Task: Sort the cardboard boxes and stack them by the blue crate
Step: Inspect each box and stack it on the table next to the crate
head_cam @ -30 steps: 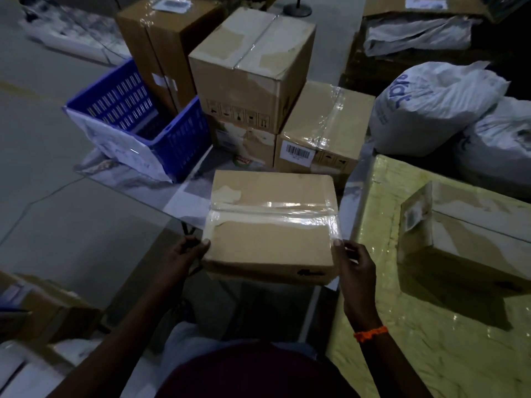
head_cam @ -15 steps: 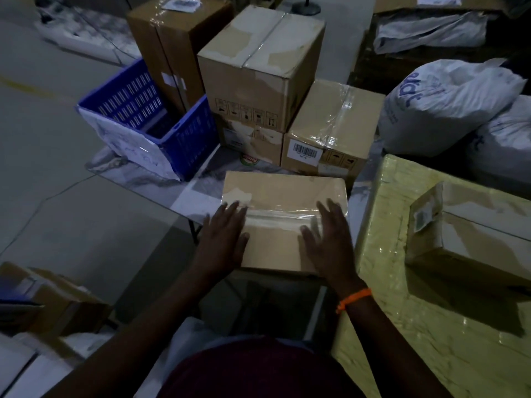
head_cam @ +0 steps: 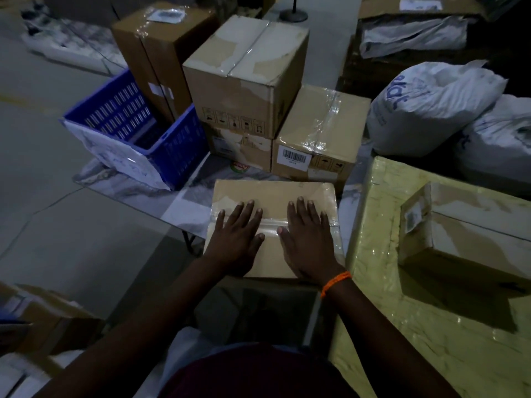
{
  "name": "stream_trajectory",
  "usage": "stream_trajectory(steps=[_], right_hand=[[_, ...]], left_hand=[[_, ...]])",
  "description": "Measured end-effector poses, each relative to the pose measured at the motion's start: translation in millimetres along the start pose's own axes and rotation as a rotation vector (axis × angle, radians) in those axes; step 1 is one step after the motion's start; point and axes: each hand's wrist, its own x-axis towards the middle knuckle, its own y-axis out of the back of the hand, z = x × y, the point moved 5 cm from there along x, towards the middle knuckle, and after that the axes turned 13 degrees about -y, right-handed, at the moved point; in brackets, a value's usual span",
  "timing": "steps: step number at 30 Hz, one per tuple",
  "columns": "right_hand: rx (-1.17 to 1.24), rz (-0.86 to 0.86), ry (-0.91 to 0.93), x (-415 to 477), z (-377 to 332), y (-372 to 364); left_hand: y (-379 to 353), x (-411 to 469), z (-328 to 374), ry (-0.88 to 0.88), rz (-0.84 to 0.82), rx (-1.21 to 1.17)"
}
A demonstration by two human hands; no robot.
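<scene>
both flat hands (head_cam: 238, 239) (head_cam: 309, 239) press the taped box (head_cam: 273, 193).

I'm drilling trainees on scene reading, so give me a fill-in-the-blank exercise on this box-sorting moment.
The left hand and right hand lie flat on the ____ of the taped box.
The crate left of the stacked boxes is ____ in colour.
The orange band circles the ____ wrist.
Missing words: top; blue; right.
</scene>
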Motion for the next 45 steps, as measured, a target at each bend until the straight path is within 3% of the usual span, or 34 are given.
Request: stream_trajectory(steps=[9, 18, 22, 24, 26, 29, 33, 36, 41, 45], right_hand=[[0.002, 0.005, 0.191, -65, 22, -5], [-0.042, 0.001, 0.171, -60, 24, -7], [0.076, -0.011, 0.169, -59, 23, -2], [0.267, -0.006, 0.123, -53, 27, 4], [0.428, 0.104, 0.018, -44, 36, 19], [0.507, 0.249, -0.206, -24, 56, 33], [0.653, -0.05, -0.411, 11, 64, 35], [0.775, -0.1, -0.462, 25, 63, 43], [0.96, -0.04, -0.435, 26, 64, 64], [1.2, -0.057, -0.404, 21, 61, 85]], left_hand=[[-31, -53, 25, -0.148, 0.114, 0.044], [-29, -48, 25, -0.132, 0.131, 0.058], [-29, -47, 23, -0.121, 0.17, 0.0], [-21, -47, 18, -0.091, 0.24, -0.1], [-11, -46, 7, -0.02, 0.322, -0.152], [0, -37, -21, 0.233, 0.349, -0.317], [21, -24, -42, 0.434, 0.488, -0.956], [39, -18, -41, 0.622, 0.547, -1.275], [58, -28, -53, 0.625, 0.662, -1.381], [68, -41, -60, 0.486, 0.746, -1.399]])
